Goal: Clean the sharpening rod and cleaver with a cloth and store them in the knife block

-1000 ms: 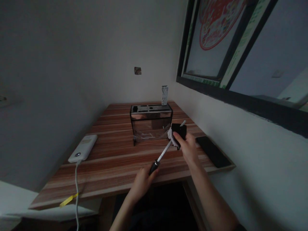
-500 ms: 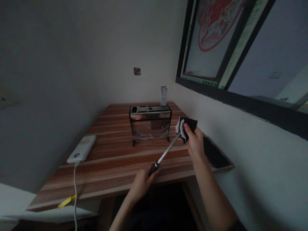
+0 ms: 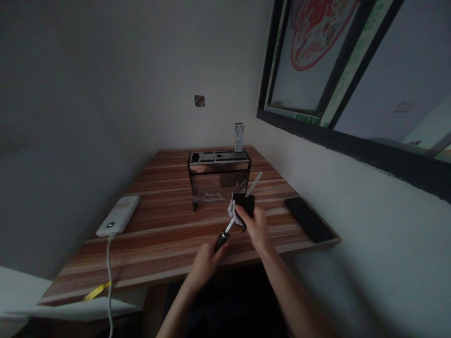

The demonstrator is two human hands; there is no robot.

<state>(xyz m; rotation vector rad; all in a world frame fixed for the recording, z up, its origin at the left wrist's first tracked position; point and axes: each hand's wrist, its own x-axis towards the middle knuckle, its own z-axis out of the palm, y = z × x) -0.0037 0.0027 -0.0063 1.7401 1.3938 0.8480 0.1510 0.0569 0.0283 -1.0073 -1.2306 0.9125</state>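
Two bare hands work above the front part of a striped wooden table [image 3: 155,220]. The left hand [image 3: 204,264] has its fingers curled closed around the dark handle [image 3: 221,241] of a thin, pale rod [image 3: 254,184]. The rod slants up and away to the right, in front of a low rack [image 3: 219,167], its bare tip pointing past the rack's right side. The right hand [image 3: 258,230] pinches a black cloth [image 3: 246,202] with a crumpled white part around the middle of the rod, thumb on top; the fingers are closed on it, leaving rod showing at both ends.

The rack has a slotted top and clear sides. A grey upright piece [image 3: 238,137] rises at its back right corner, though in this dim light I cannot tell whether it stands on the top or behind it. A black phone [image 3: 310,219] lies flat near the table's right edge. On the left lies a white power bank [image 3: 118,215] with a pale cable [image 3: 109,272] running over the front edge, beside a yellow strip [image 3: 97,291].
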